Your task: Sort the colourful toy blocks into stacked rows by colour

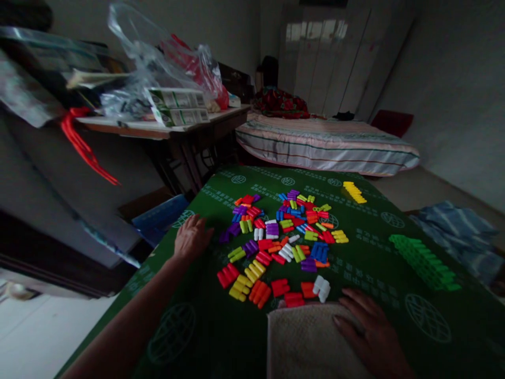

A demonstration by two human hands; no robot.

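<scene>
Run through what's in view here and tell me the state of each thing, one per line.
Left hand: resting on the green cover, nothing visibly held
Right hand: at the beige cloth, fingers apart
Beige cloth: lying flat
Mixed-colour blocks: scattered
Green blocks: massed in a row
Yellow row: lined up together
Green cover: spread out
Striped bedspread: spread over the bed

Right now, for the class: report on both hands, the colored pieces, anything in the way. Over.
Left hand on green cover; right hand over beige cloth's right side. Colored pieces scattered between and beyond hands. Cloth's far edge close to nearest pieces.
</scene>
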